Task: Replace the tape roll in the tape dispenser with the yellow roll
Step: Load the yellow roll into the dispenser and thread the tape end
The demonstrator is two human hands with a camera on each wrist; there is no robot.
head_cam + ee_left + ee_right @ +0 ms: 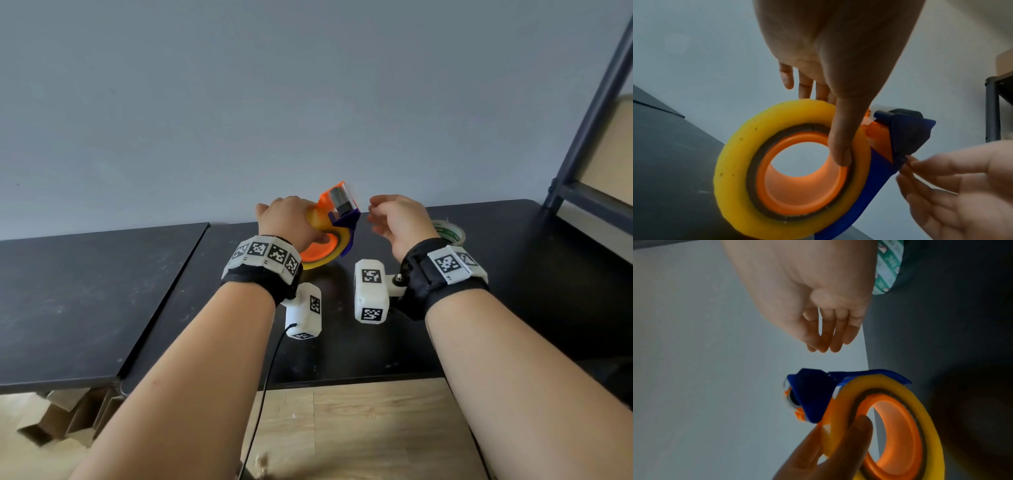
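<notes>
My left hand [301,222] holds the orange and blue tape dispenser [337,212] up above the black table. The yellow roll [748,162] sits on the dispenser's orange hub [797,196]. My left thumb [840,146] lies across the roll's face and the fingers [805,87] reach round behind. The blue cutter head [812,395] points up toward the wall. My right hand [376,216] hovers just right of that head with its fingers [836,337] nearly straight and holding nothing. Its fingertips [912,160] are close beside the blue corner.
A clear roll with green print [450,234] lies on the black table [513,274] behind my right wrist. A second black tabletop [85,291] adjoins on the left. A dark shelf frame [589,137] stands at the right. The wall is directly behind the dispenser.
</notes>
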